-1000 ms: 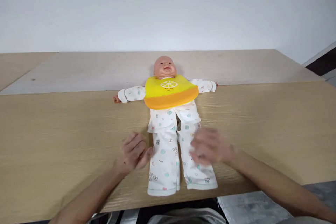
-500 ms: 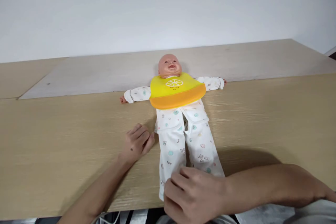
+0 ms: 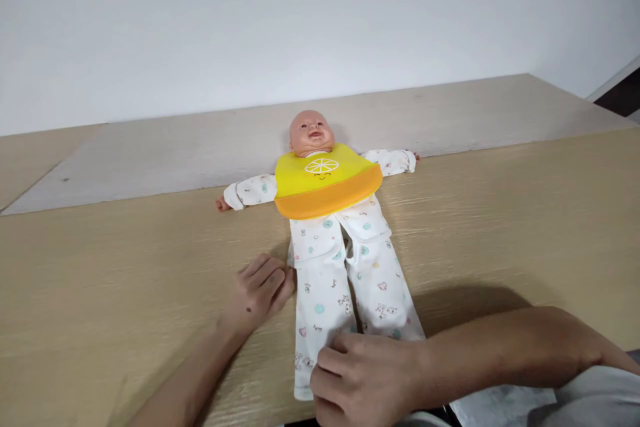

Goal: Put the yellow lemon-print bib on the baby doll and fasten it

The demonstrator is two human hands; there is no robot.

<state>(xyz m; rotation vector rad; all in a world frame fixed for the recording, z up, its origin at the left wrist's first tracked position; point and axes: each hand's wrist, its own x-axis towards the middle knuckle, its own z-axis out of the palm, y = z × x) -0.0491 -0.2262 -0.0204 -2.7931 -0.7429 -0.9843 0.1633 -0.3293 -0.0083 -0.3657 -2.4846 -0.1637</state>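
Observation:
A baby doll [image 3: 311, 132] lies on its back on the table, arms spread and head toward the wall. Around its neck sits a yellow silicone bib [image 3: 300, 177] with an orange pocket and a citrus-slice print. White patterned trousers [image 3: 323, 300] and a matching top [image 3: 315, 237] clothe it. My left hand [image 3: 265, 290] rests on the table beside the top's hem, fingers curled closed, with no object showing in it. Over the trouser legs' lower end lies my right hand [image 3: 365, 373], its fingers curled. Whatever may be under those fingers is hidden.
The wooden table [image 3: 510, 220] has a paler greyish strip [image 3: 190, 140] along its far side, against a white wall [image 3: 300, 27]. A pale cloth [image 3: 505, 403] shows below my right forearm at the near edge.
My view has shifted slightly, so the doll and table sit a little further left and lower. Both hands keep nearly the same pose beside and over the doll.

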